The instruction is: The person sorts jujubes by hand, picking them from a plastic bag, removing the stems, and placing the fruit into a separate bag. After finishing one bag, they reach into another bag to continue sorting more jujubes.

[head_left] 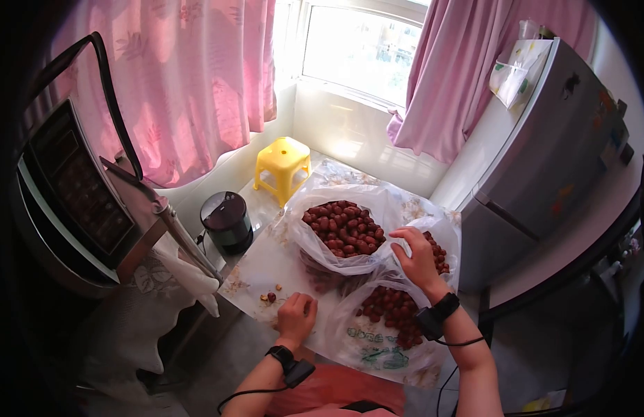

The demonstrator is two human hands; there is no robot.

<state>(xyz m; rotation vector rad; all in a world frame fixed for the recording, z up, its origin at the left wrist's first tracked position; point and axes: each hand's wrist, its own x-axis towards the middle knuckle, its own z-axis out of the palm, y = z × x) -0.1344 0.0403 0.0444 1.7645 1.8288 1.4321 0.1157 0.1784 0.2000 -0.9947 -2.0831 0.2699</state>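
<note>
A clear plastic bag [304, 243] full of red dates [343, 226] stands on the table with its mouth wide open. My right hand [418, 260] is at that bag's right rim, thumb and fingers apart, nothing visible between them. Below it, a second bag with green print [377, 356] holds more dates [391, 309]. Dates [436, 254] also show in a bag behind my right hand. My left hand [296, 318] is low over the table's near left part, fingers curled in; whatever they hold is hidden. Beside it lie a few date pieces [268, 297].
The table [249, 271] has a patterned cover. Behind it stand a yellow stool [283, 161] and a round black appliance [226, 215]. A grey refrigerator [523, 187] rises on the right, and a dark-fronted appliance [75, 184] on the left. Pink curtains [190, 83] flank the window.
</note>
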